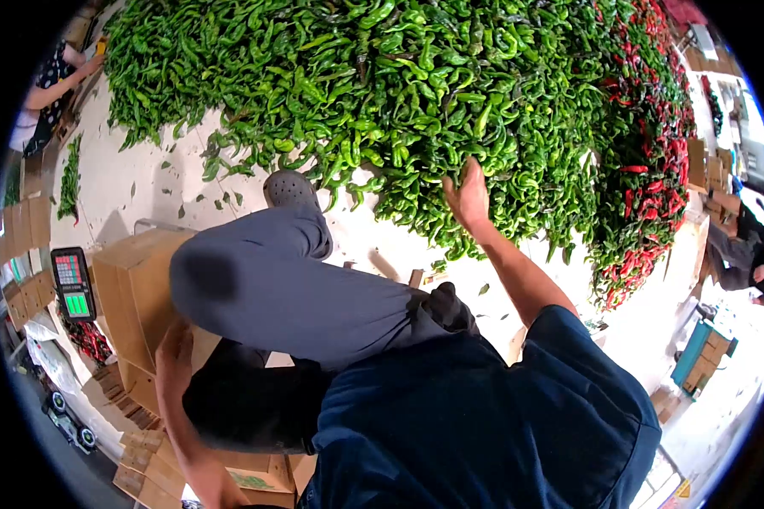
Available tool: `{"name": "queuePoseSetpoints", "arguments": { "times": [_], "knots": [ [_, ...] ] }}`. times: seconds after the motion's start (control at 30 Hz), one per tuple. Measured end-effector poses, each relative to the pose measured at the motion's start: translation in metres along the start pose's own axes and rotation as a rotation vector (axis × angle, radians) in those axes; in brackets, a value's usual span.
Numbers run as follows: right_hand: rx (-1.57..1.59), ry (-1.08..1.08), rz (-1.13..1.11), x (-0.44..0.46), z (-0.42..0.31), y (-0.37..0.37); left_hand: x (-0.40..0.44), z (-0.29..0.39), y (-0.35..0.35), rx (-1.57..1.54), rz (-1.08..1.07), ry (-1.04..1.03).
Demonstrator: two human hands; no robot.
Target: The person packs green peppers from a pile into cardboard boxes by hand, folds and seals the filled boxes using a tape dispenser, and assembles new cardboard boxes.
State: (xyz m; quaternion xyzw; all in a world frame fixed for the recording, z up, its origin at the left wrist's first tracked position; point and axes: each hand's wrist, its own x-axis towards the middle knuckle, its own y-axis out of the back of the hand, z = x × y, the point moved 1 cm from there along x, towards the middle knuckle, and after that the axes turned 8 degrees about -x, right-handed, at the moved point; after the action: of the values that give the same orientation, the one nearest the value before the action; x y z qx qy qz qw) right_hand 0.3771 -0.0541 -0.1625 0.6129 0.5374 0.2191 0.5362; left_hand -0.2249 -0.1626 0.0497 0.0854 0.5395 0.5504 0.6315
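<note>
A wide heap of green chili peppers (339, 85) spreads over the pale floor across the top of the view. My right hand (469, 197) reaches to the heap's near edge. Its thumb and fingers are apart, and I see nothing held in it. My left hand (176, 342) is low beside a cardboard box (136, 280), between the box and my bent knee. Its fingers are mostly hidden, so their grip is unclear. The box stands next to a scale display (74, 284) with lit green digits.
Red peppers (649, 204) mix in along the heap's right side. Another person's arm (64, 89) reaches in at the upper left. A further person (738, 250) is at the right edge. Cardboard boxes (157, 467) lie at the lower left; a teal cart (696, 360) stands right.
</note>
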Motion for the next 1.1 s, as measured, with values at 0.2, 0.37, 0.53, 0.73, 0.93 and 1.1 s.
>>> {"name": "queuePoseSetpoints", "arguments": {
  "times": [0.2, 0.37, 0.53, 0.73, 0.93, 1.1],
  "knots": [
    [-0.317, -0.019, 0.193, 0.076, 0.017, 0.061, 0.163, 0.078, -0.005, -0.728, -0.387, -0.095],
    [-0.281, 0.097, 0.142, 0.132, 0.011, 0.078, 0.212, 0.272, -0.034, -0.413, -0.510, -0.057],
    [-0.210, 0.190, 0.055, 0.183, -0.046, 0.088, 0.252, 0.407, -0.110, -0.055, -0.641, -0.064],
    [-0.502, 0.364, -0.049, 0.232, -0.091, 0.089, 0.291, 0.451, -0.267, -0.758, -0.322, 0.283],
    [-0.485, 0.239, -0.330, 0.271, -0.112, 0.071, 0.322, 0.424, -0.299, -1.101, -0.246, 0.330],
    [-0.530, 0.212, -0.348, 0.279, -0.110, 0.057, 0.334, 0.434, -0.322, -1.280, -0.101, 0.321]
  ]
}}
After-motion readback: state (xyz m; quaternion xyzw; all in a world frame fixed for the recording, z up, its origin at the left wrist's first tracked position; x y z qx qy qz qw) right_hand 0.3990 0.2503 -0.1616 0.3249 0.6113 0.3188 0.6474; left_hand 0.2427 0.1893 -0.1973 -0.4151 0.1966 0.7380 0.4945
